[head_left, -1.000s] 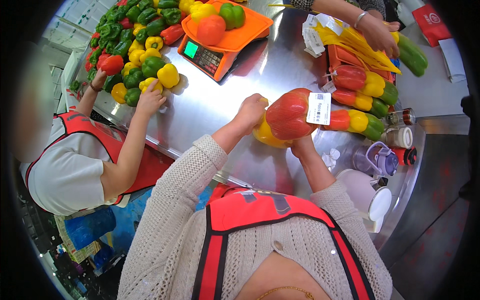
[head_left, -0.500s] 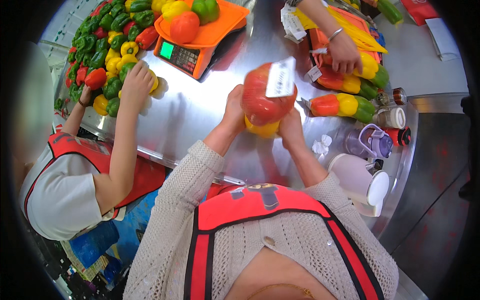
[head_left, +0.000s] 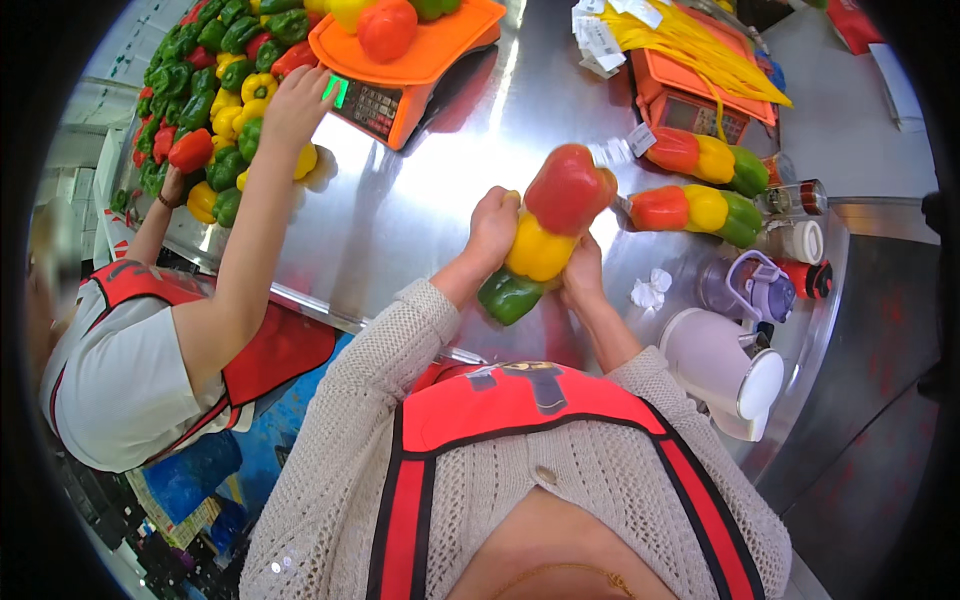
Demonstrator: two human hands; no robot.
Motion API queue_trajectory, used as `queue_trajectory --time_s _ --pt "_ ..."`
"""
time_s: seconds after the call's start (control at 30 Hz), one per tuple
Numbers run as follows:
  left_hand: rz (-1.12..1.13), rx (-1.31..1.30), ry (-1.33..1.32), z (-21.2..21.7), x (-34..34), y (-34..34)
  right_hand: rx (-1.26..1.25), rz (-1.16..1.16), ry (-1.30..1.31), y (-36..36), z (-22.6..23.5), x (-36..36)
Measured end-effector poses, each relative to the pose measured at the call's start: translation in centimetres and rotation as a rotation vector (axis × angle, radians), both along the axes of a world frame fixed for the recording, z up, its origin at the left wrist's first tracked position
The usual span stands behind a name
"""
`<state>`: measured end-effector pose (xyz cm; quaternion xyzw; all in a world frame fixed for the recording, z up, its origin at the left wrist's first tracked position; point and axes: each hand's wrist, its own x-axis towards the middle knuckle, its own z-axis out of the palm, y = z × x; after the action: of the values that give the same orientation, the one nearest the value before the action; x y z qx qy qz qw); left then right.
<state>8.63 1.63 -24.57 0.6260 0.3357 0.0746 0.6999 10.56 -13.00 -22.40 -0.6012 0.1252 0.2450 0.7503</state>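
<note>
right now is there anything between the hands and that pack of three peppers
Nothing visible. The left hand and right hand both grip the pepper pack directly, held above the steel table. The finished packs lie apart to its right.

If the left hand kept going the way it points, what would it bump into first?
The left hand points up the table and already grips the pepper pack. Past that, bare steel comes first, then probably the orange scale, though depth is hard to judge.
</note>
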Motion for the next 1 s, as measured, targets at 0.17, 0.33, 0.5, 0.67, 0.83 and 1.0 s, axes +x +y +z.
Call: queue_trajectory --time_s 0.17,0.33,0.5,0.67,0.83,1.0 --pt "-0.055 -0.037 -0.017 3.5 0.7 0.2 0.057 0.178 -0.074 -0.7 2.2 2.9" --pt "-0.036 -0.01 -0.136 4.6 1.8 0.6 0.07 0.149 -0.162 -0.1 2.6 3.3" --pt "-0.079 0.068 -0.175 8.8 0.9 1.0 0.135 0.202 -0.141 -0.5 6.4 2.1" --pt "-0.039 -0.027 0.022 11.5 -5.9 -1.2 0.206 0.313 0.02 -2.4 8.7 -3.0" --pt "0.123 -0.346 0.141 11.0 -12.0 -2.6 0.276 0.368 0.235 -2.6 9.4 -7.5" --pt "0.166 -0.611 0.118 10.3 -14.5 -2.2 0.152 0.476 0.335 -1.4 9.1 -7.7"
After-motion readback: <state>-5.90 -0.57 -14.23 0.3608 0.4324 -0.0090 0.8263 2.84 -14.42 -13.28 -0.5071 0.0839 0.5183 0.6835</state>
